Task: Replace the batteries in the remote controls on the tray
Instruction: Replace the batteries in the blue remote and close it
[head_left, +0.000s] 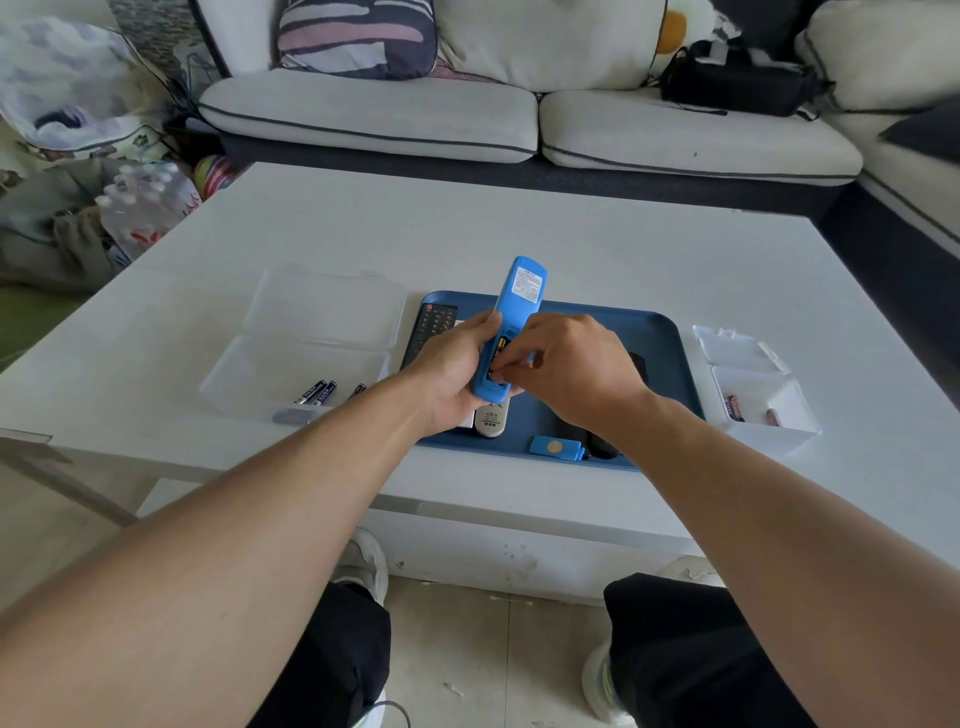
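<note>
**Fingers in the battery bay of the blue remote**

We see the left hand (451, 370) wrapped around the lower half of a long bright-blue plastic remote control (511, 326), back side up, its top end tilted up and away above the tray. The left fingers curl round its far edge, clamped on the body. Right beside them, the right hand (566, 366) comes in from the other side, its fingertips (500, 375) bunched together and pinching into the open battery compartment; we cannot tell whether they actually hold a cell, though something yellow and black shows in the bay just above them.

Below both hands lies the dark-blue rounded plastic tray (670, 338) on the white table (467, 228). Under the left fingers a silver-grey remote (491, 422) pokes out, and left of the left knuckles sits a black remote with a red button (428, 327). Nearer to us than the right wrist rests the small blue battery cover (556, 448), touching the tray floor, with a black remote (602, 447) just beside it.

Well left of the left hand, a clear plastic box (291, 364) with its lid open holds dark batteries (318, 392). Well right of the right hand, a small white box (763, 400) holds reddish batteries (735, 408).
</note>
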